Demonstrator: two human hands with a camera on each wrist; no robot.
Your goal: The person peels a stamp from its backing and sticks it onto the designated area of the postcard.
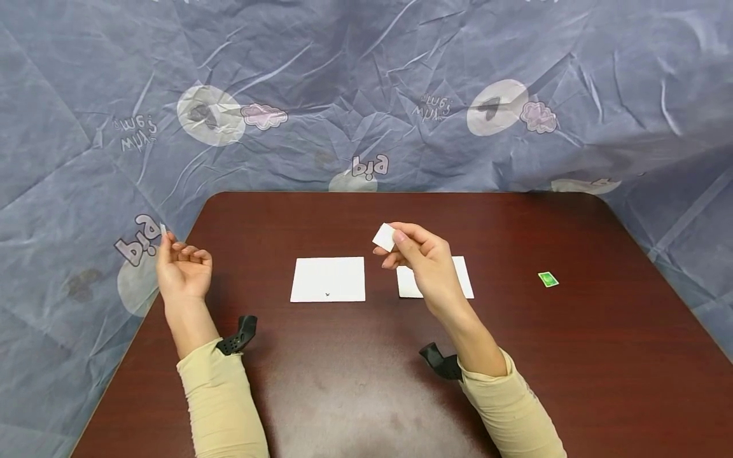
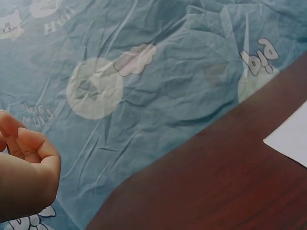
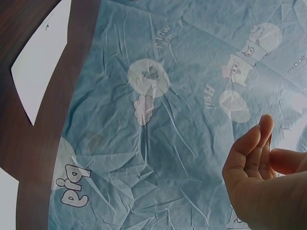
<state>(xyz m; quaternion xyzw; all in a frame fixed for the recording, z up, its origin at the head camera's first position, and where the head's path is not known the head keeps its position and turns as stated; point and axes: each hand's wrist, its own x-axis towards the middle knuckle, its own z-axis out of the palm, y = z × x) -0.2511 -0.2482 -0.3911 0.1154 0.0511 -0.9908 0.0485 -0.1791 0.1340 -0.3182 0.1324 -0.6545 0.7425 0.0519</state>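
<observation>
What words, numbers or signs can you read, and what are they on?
"pig" or "big" (first letter unclear), upside down in the head view: on the wrinkled blue-grey backdrop.
Other lettering on that backdrop: too faint or blurred.
Tiny black mark on the left white rectangular sheet: too small to read.
Small green rectangular card: any writing too small to read.
White square piece in the right hand: no writing shows.

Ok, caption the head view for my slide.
Right hand pinches a white square; left hand holds a thin white piece.
</observation>
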